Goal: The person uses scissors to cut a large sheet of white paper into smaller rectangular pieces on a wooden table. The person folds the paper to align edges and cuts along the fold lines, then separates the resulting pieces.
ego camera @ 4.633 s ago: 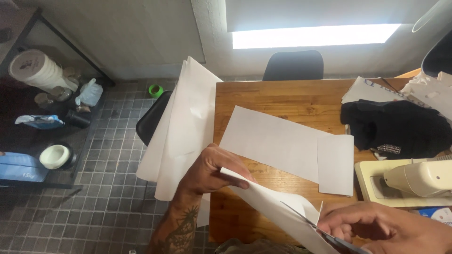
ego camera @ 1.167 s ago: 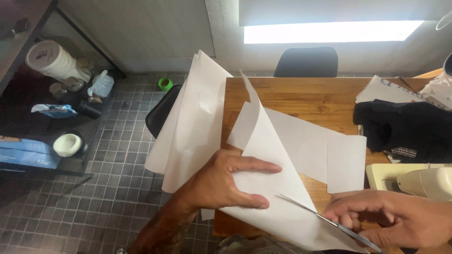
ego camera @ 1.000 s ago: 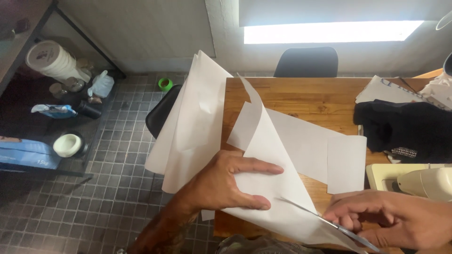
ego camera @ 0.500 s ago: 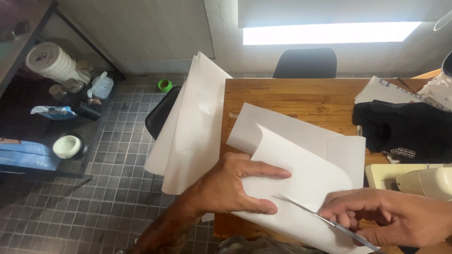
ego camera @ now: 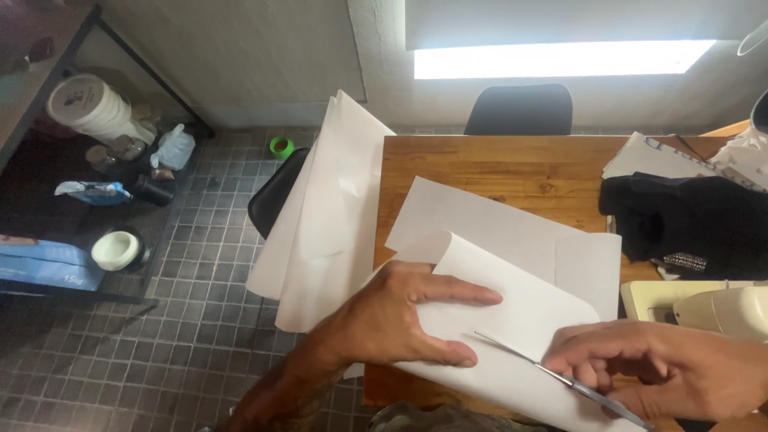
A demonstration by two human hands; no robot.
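A pair of scissors (ego camera: pixel 552 376) is lying low and right of centre in the frame, its long axis running diagonally, with the thin blade tips pointing up and left toward the middle and the handle end disappearing down and right into the right hand (ego camera: pixel 672 376). That hand is clenching around the handles, fingers curled over them at the lower right of the frame. The blades are resting across a curved white sheet of paper (ego camera: pixel 512 320), and the left hand (ego camera: pixel 400 316) is pressing flat on this sheet just left of the blade tips, its index finger stretching right along the paper and its thumb tucking under near the lower edge; it is grasping nothing, only holding the sheet down. The sheet's top is curling upward at centre frame, above a second flat white sheet (ego camera: pixel 496 224) lying on the wooden table (ego camera: pixel 488 164). More white sheets (ego camera: pixel 328 216) are hanging over the table's left edge, above a tiled floor (ego camera: pixel 200 320). Bare wood is showing toward the top of the table, below a dark chair (ego camera: pixel 520 108). On the right, a black cloth (ego camera: pixel 688 216) and a pale sewing machine (ego camera: pixel 712 308) are closing in that side, near the right hand.
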